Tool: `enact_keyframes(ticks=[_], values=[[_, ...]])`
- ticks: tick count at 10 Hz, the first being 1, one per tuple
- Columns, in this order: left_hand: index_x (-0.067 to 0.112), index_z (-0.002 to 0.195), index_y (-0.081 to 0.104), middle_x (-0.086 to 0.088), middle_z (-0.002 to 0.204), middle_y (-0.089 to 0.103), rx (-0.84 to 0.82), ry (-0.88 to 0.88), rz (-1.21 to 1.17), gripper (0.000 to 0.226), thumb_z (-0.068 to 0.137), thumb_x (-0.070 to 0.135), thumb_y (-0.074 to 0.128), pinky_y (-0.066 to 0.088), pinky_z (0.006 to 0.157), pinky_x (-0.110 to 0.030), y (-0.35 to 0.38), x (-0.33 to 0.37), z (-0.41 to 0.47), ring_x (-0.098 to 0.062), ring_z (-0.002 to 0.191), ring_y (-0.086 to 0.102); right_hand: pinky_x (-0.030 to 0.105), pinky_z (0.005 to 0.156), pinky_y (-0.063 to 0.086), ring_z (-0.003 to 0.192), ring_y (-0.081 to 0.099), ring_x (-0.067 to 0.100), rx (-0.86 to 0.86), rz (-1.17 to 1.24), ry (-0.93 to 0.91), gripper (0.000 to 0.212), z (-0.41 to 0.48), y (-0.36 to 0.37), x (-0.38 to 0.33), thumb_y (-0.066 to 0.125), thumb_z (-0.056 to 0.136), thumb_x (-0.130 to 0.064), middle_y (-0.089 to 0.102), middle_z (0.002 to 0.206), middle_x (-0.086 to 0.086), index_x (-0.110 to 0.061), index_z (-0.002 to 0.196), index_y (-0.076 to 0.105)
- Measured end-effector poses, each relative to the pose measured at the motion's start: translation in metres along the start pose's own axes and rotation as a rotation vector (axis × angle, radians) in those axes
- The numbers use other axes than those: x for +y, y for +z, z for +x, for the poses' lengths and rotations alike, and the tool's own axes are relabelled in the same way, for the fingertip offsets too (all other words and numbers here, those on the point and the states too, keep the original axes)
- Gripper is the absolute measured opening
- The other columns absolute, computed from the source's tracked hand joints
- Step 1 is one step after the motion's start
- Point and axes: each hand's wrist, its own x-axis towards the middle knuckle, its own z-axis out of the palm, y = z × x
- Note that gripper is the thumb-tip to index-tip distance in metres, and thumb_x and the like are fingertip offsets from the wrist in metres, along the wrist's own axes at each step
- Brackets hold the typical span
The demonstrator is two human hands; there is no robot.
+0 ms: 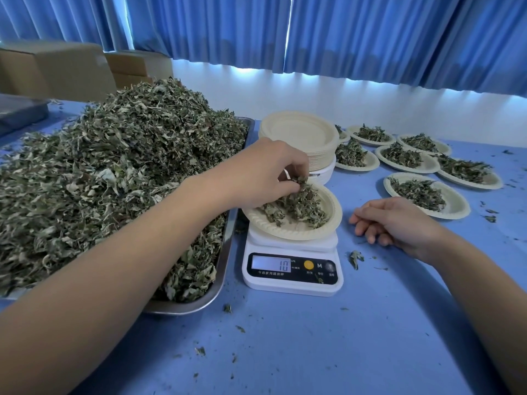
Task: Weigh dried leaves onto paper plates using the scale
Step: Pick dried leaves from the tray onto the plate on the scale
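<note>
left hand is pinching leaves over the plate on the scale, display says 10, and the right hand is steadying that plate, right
Not quite. The head view shows the right hand resting on the table beside the scale, apart from the plate and holding nothing. The left hand does pinch leaves over that plate, and the display reads 10.

Blue table (313, 337) carried steel tray (223, 263) at left edge, scale (291, 287) centre, plate stack (299, 132) behind it, filled plates (456, 207) far right, leaf crumbs (356, 258) scattered.
</note>
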Motion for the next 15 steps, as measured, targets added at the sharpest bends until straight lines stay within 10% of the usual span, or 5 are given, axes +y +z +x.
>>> enact_keyframes(ticks=[8, 10, 13, 14, 15], values=[[0.022, 0.092, 0.075, 0.024, 0.079, 0.065, 0.119, -0.084, -0.022, 0.019, 0.085, 0.005, 0.071, 0.043, 0.068, -0.003, -0.017, -0.008, 0.001, 0.01, 0.072, 0.061, 0.018, 0.036, 0.037, 0.046, 0.056, 0.013, 0.0, -0.01, -0.009, 0.026, 0.001, -0.001, 0.001, 0.061, 0.101, -0.017, 0.069, 0.072, 0.014, 0.003, 0.09, 0.071], [0.018, 0.093, 0.075, 0.005, 0.082, 0.068, 0.16, -0.253, 0.227, 0.018, 0.085, 0.003, 0.069, 0.043, 0.076, -0.024, -0.045, -0.039, -0.003, -0.01, 0.074, 0.058, 0.018, 0.036, 0.037, 0.047, 0.056, 0.013, -0.001, -0.015, -0.01, 0.026, 0.002, -0.001, 0.002, 0.06, 0.102, -0.017, 0.069, 0.071, 0.013, 0.003, 0.09, 0.072], [0.021, 0.102, 0.074, 0.0, 0.108, 0.07, -0.305, -0.591, 0.335, 0.026, 0.08, 0.009, 0.082, 0.049, 0.083, -0.033, -0.038, -0.057, -0.013, -0.02, 0.092, 0.064, 0.018, 0.037, 0.038, 0.047, 0.057, 0.013, -0.006, -0.012, -0.012, 0.026, 0.003, -0.002, 0.003, 0.061, 0.101, -0.018, 0.069, 0.072, 0.013, 0.001, 0.088, 0.072], [0.026, 0.122, 0.067, -0.004, 0.134, 0.06, -0.285, -0.547, 0.341, 0.041, 0.084, 0.015, 0.079, 0.048, 0.095, -0.038, -0.034, -0.053, -0.01, -0.027, 0.113, 0.061, 0.018, 0.037, 0.038, 0.048, 0.057, 0.013, -0.01, -0.016, -0.014, 0.026, 0.004, -0.002, 0.004, 0.061, 0.101, -0.018, 0.07, 0.073, 0.013, 0.001, 0.089, 0.072], [0.024, 0.109, 0.071, 0.002, 0.104, 0.067, -0.042, -0.407, 0.242, 0.021, 0.089, 0.017, 0.072, 0.05, 0.084, -0.033, -0.036, -0.043, -0.003, -0.021, 0.097, 0.064, 0.018, 0.037, 0.038, 0.048, 0.057, 0.013, -0.008, -0.017, -0.018, 0.026, 0.004, -0.002, 0.004, 0.061, 0.101, -0.018, 0.07, 0.073, 0.013, 0.001, 0.089, 0.072]])
